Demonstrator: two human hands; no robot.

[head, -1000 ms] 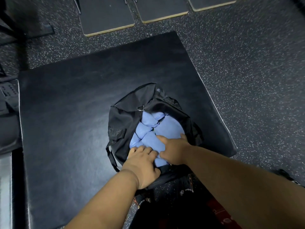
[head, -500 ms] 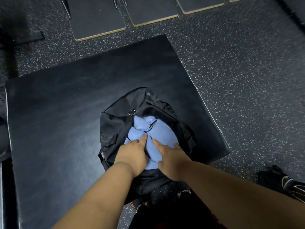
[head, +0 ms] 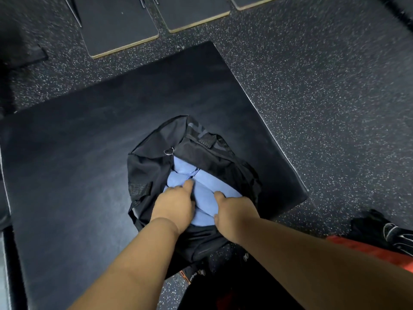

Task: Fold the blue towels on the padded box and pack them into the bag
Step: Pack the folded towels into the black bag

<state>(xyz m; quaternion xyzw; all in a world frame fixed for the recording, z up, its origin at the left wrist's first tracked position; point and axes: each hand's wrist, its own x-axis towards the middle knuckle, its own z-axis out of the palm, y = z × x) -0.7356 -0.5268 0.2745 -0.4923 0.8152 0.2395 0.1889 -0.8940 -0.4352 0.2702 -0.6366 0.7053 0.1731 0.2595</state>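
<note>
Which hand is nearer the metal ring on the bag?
Left. The left hand reaches up the towels toward the ring; the right hand sits lower, further right.

Both hands in open black bag (head: 156, 175) w/ blue towels (head: 210, 182), on padded box (head: 78, 153).

Bag sits near box's front-right edge, mouth open, metal ring (head: 169, 151) at far rim; several rolled/folded towels fill it. Left hand (head: 173, 205) rests on towels, index finger pointing fwd; right hand (head: 234, 211) grips near-right side of a towel, fingers tucked under, can't see tips. Speckled floor (head: 324, 97) around; flat dark boards (head: 118, 25) beyond box; shoe (head: 395, 233) at right.
</note>
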